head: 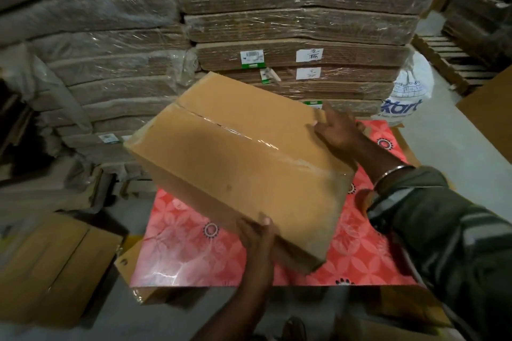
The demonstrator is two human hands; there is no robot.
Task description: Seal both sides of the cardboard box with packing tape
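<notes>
Both hands grip the brown cardboard box (238, 163), tilted above the red floral surface (194, 252): left hand (256, 232) at its near edge, right hand (336, 130) at its far corner, clear tape (249, 138) along its seam.

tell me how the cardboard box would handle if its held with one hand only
The cardboard box is probably fairly light: the left hand and right hand hold it tilted above the red patterned mat by its edges. It looks stiff, its faces flat and the clear tape closing the seam. Being wide, it would likely swing or tip.
</notes>
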